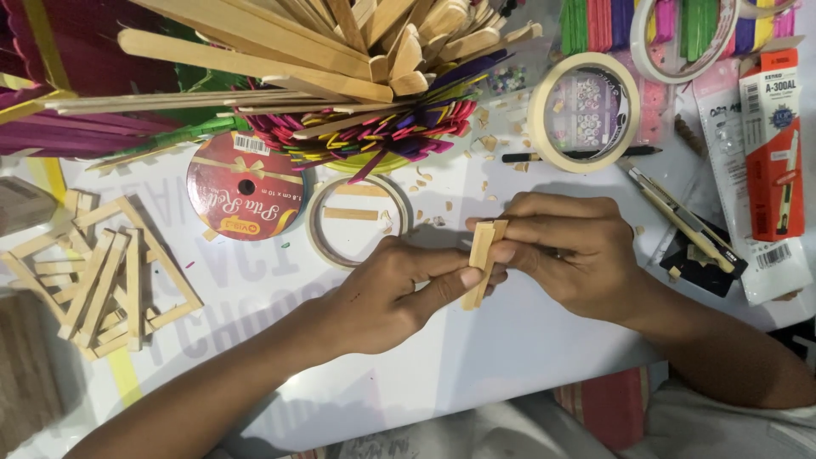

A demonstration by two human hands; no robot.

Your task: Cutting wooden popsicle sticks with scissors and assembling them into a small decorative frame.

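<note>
Both my hands meet over the white table (476,357), pinching a small stack of short plain wooden craft sticks (481,262). My left hand (391,293) presses the stack with thumb and forefinger from the left. From the right, my right hand (565,251) grips the upper end of the same stack. The stack stands tilted, its lower end free between the hands.
A container of plain and coloured craft sticks (365,76) stands at the back. A red ribbon spool (245,189) and tape rolls (357,219) (585,112) lie behind the hands. Glued stick frames (106,280) lie left. A craft knife (684,223) and red glue package (773,144) lie right.
</note>
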